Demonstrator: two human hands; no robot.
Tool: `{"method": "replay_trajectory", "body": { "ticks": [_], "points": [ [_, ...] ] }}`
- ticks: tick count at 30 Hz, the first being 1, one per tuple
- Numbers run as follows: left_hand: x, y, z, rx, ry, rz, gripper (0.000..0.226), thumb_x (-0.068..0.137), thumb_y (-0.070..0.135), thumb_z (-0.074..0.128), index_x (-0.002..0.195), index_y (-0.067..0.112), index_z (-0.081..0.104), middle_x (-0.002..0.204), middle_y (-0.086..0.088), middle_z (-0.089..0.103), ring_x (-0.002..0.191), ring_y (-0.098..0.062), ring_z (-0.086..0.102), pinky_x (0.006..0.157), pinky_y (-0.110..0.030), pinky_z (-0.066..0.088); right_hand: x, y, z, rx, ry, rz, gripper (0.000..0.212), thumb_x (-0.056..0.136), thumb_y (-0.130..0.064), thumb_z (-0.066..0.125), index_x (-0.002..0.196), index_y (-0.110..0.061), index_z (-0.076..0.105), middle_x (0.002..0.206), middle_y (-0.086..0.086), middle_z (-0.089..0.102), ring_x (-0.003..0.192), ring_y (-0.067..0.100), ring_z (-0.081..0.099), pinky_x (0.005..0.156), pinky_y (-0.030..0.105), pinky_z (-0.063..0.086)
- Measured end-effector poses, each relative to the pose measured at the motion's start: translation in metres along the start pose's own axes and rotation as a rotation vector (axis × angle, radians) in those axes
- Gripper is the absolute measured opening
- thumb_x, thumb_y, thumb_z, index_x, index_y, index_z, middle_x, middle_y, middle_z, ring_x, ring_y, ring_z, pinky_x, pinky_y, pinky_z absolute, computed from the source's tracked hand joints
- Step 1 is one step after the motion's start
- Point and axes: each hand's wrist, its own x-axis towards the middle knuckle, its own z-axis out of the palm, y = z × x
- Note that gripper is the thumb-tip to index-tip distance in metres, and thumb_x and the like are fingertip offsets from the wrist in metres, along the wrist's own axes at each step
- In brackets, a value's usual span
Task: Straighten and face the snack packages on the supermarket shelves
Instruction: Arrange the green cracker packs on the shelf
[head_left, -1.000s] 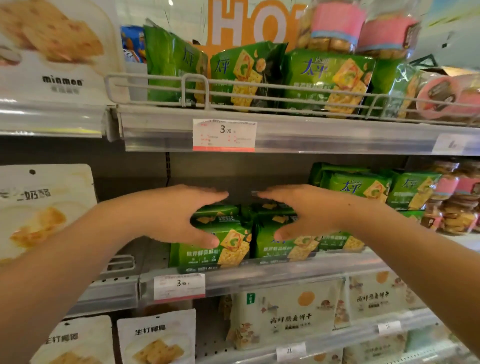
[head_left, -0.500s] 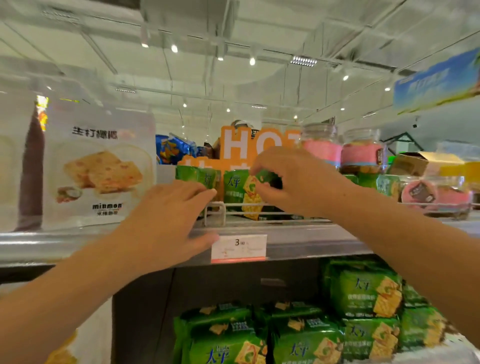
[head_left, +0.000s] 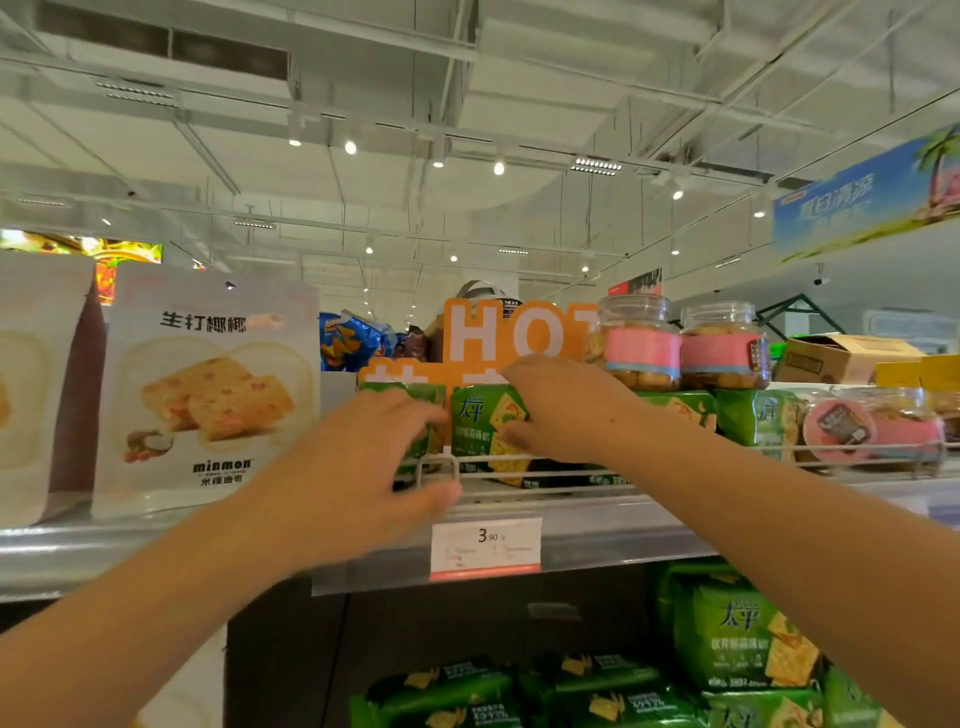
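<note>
Right hand (head_left: 563, 410) is pinching the top and side of a green cracker pack (head_left: 480, 428) just above the price tag (head_left: 485, 545); left hand (head_left: 374, 467) rests loose-fingered on the next pack left of it. Packs right of the tag look faced-ish, and the lower-shelf ones look flopped. Tight room: wire rail (head_left: 571, 470) in front, jars (head_left: 636, 343) stacked above.

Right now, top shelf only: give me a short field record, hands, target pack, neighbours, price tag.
left hand: on leftmost green cracker pack, grip unclear
right hand: grips middle green cracker pack
wire rail: in front of packs
price tag: 3.90, below packs
jars: pink-labelled, stacked on packs at right
</note>
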Motion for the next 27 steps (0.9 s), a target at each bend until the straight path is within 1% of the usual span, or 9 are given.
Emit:
{"method": "replay_trajectory", "body": {
  "ticks": [3,6,10,13,16,19,22,24,27],
  "points": [
    [0.025,-0.015,-0.011,0.045,0.068,-0.084,0.065,0.086,0.069,0.036,0.141,0.035,0.037,0.136,0.007,0.045,0.120,-0.011,0.039,0.101,-0.037,0.040,0.003,-0.002,-0.003,-0.002,-0.054,0.020,0.034,0.089,-0.052,0.058,0.093,-0.019,0.049,0.090,-0.004,0.053,0.081,0.016,0.055,0.066,0.031,0.048],
    [0.047,-0.024,-0.010,0.180,-0.108,-0.234,0.065,0.088,0.067,0.044,0.144,0.034,0.035,0.140,-0.002,0.040,0.125,-0.022,0.040,0.104,-0.042,0.040,0.004,-0.005,-0.005,0.008,-0.033,0.024,0.027,0.090,-0.044,0.060,0.092,-0.019,0.053,0.080,-0.003,0.053,0.070,0.012,0.052,0.057,0.028,0.046],
    [0.051,-0.031,-0.005,0.040,-0.166,-0.253,0.052,0.089,0.055,0.056,0.134,0.029,0.045,0.111,0.005,0.045,0.092,-0.010,0.049,0.085,-0.029,0.047,0.005,-0.006,-0.008,0.102,-0.011,0.033,0.025,0.090,-0.038,0.059,0.105,-0.018,0.057,0.088,-0.003,0.056,0.079,0.016,0.056,0.071,0.037,0.055],
    [0.053,-0.037,-0.008,0.000,-0.129,-0.253,0.038,0.090,0.040,0.062,0.125,0.029,0.051,0.095,0.013,0.046,0.082,-0.005,0.052,0.071,-0.023,0.044,0.002,-0.001,-0.014,0.164,0.000,0.040,0.032,0.088,-0.035,0.061,0.116,-0.018,0.058,0.101,0.000,0.061,0.089,0.018,0.058,0.079,0.041,0.055],
    [0.056,-0.048,-0.011,-0.084,-0.175,-0.350,0.033,0.090,0.030,0.066,0.119,0.031,0.049,0.101,0.011,0.052,0.085,-0.006,0.056,0.070,-0.022,0.045,-0.002,0.009,-0.018,0.316,-0.018,0.029,0.041,0.088,-0.032,0.065,0.127,-0.024,0.055,0.116,-0.003,0.060,0.101,0.017,0.055,0.089,0.036,0.049],
    [0.057,-0.058,-0.010,-0.229,-0.185,-0.434,0.038,0.088,0.014,0.069,0.114,0.034,0.048,0.109,0.009,0.050,0.093,-0.009,0.053,0.068,-0.020,0.043,-0.005,0.015,-0.017,0.476,-0.038,0.007,0.044,0.088,-0.028,0.068,0.129,-0.030,0.052,0.128,-0.005,0.057,0.109,0.014,0.053,0.086,0.028,0.043],
    [0.059,-0.062,-0.007,-0.448,-0.152,-0.478,0.042,0.086,-0.001,0.066,0.106,0.033,0.053,0.109,0.011,0.052,0.089,-0.010,0.054,0.059,-0.020,0.045,-0.008,0.020,-0.012,0.496,-0.045,-0.009,0.041,0.088,-0.023,0.068,0.124,-0.031,0.051,0.119,-0.007,0.057,0.100,0.012,0.052,0.075,0.021,0.041],
    [0.062,-0.060,-0.004,-0.534,-0.127,-0.484,0.044,0.087,-0.005,0.063,0.110,0.031,0.056,0.111,0.011,0.053,0.090,-0.011,0.055,0.060,-0.021,0.046,-0.010,0.021,-0.009,0.487,-0.027,-0.023,0.038,0.088,-0.019,0.068,0.121,-0.030,0.050,0.108,-0.012,0.054,0.095,0.010,0.052,0.067,0.017,0.038],
    [0.067,-0.054,-0.002,-0.629,-0.101,-0.518,0.049,0.087,-0.009,0.060,0.120,0.026,0.059,0.117,0.005,0.053,0.092,-0.012,0.054,0.064,-0.025,0.046,-0.013,0.022,-0.007,0.502,-0.009,-0.025,0.038,0.088,-0.018,0.068,0.118,-0.032,0.049,0.110,-0.011,0.057,0.095,0.011,0.055,0.069,0.020,0.042]
  ]
}}
